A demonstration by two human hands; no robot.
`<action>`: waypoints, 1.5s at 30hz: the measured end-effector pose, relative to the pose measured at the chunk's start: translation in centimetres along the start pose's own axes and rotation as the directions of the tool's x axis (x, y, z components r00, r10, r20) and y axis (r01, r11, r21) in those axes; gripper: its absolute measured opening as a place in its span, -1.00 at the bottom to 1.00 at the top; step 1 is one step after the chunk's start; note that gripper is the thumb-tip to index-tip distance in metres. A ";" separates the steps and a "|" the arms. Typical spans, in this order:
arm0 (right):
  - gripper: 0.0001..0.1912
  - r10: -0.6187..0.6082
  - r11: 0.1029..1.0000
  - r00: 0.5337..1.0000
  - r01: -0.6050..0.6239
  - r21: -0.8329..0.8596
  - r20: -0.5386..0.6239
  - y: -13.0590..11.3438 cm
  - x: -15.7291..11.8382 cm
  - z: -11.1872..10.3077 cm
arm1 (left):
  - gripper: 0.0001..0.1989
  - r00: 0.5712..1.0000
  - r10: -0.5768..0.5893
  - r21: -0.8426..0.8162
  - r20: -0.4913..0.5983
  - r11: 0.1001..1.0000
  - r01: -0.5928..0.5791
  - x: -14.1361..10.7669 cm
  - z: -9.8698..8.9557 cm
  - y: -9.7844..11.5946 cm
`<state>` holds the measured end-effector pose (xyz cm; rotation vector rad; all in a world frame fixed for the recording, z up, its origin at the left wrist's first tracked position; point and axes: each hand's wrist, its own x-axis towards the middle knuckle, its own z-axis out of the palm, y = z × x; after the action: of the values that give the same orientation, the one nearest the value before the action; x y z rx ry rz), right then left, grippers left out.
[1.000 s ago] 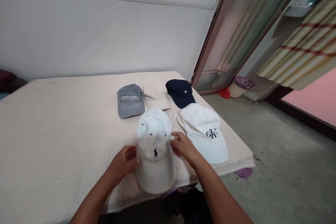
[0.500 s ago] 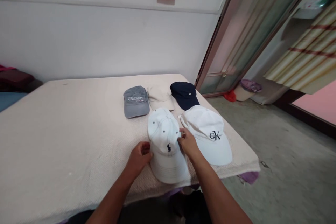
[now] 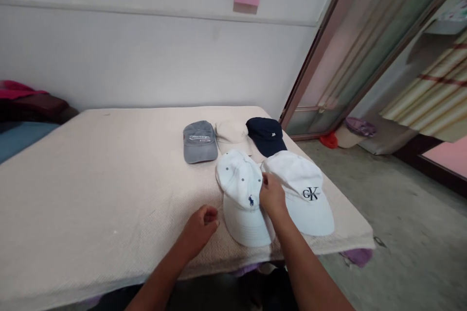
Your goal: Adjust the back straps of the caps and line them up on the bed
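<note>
A white baseball cap [image 3: 242, 180] with a small dark horse-rider emblem lies near the front of the covered table, its brim toward me. My right hand [image 3: 273, 195] is at its right side, fingers bent and gripping the edge of the crown. Left of the brim, my left hand [image 3: 200, 228] is apart from the cap, fingers loosely curled with a gap to the thumb and nothing held. Close by on the right is a larger white cap [image 3: 295, 175] with dark letters, partly behind my right hand and wrist.
Behind stand a grey cap [image 3: 200, 142], a beige cap [image 3: 231, 131] and a navy cap [image 3: 265, 135] in a row. The table cover [image 3: 91, 194] meets a white wall [image 3: 146, 63]. A bin [image 3: 348, 136] stands on the floor at right.
My left hand has let go of the white cap and drawn away from its left side. My right hand stays at the cap's right edge. The view has shifted slightly left.
</note>
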<state>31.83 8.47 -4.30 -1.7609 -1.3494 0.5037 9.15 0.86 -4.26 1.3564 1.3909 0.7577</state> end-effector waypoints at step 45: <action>-0.25 -0.682 0.518 0.714 0.625 0.583 -0.159 -28.4 -12.4 0.8 | -0.06 0.338 0.438 0.284 -0.833 0.863 -0.418 -16.0 -17.1 12.6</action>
<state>10.38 -0.80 16.04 -0.6103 -1.5701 0.4991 -4.84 -8.91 16.08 1.4013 1.8054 2.0693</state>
